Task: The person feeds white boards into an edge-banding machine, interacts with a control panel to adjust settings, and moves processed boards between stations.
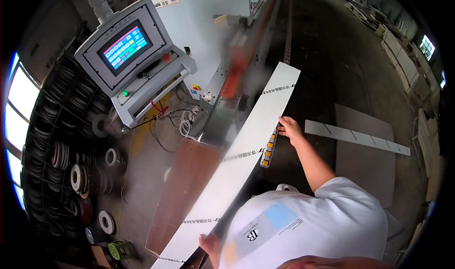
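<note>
A long, narrow white board (237,162) with printed film lies slanting from the lower left up toward the machine. My right hand (290,129) grips its right edge about midway along, thumb and fingers bent round the edge. Lower down, my left hand (210,248) holds the same edge near the board's close end, with the thumb showing on top and the other fingers hidden under it. Just below my right hand a rail of yellow rollers (268,149) sticks out from beneath the board.
An edge banding machine's control panel (125,46) with a lit screen stands at upper left. A brown panel (185,188) sits left of the board. Another white strip (358,137) rests at right on a large grey sheet (367,174). Rolls of banding (76,179) fill a rack at far left.
</note>
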{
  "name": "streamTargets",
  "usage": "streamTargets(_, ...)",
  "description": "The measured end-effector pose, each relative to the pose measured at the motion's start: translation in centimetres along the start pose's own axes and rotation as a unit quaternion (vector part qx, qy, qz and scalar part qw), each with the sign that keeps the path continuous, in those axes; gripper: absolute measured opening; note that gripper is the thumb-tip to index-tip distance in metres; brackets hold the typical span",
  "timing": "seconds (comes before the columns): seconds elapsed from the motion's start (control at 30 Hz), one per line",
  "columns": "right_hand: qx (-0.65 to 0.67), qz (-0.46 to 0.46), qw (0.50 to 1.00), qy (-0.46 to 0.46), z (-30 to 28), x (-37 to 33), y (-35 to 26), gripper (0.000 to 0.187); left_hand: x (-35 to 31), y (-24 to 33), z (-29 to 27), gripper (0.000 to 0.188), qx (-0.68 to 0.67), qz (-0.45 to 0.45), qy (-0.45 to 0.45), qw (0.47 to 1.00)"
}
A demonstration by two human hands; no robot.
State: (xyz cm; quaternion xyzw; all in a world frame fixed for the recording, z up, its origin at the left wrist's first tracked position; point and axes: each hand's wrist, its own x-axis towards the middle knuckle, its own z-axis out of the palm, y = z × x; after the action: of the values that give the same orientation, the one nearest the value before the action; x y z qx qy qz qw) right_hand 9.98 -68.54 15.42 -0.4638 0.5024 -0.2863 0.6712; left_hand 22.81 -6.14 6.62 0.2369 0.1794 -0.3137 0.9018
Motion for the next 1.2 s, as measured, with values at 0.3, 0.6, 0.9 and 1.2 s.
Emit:
streamTargets(0.3,0.025,0.023,0.998,-0.06,2.1,0.8,2.3,0.037,-0.3,-0.7,3.8,0.047,0.003,0.013,0.056,0.998)
streamTargets(0.6,0.038,-0.017,0.998,-0.053,0.7,-3.4,2.7,0.036,-2.9,1.0,1.8,0.067,0.512,0.341,0.17,0.77)
streamTargets(0.9,0.023,0.045,0.998,0.023,-8.4,-5.5,6.9,0.035,-3.4,-0.9,0.8,0.096,0.572,0.251,0.154,0.766)
streamTargets(1.2,-0.029,-0.075,0.973,0.217,-15.8,-6.1,3.1,0.05,1.6,-3.5,4.7,0.096,0.491,0.397,0.052,0.774)
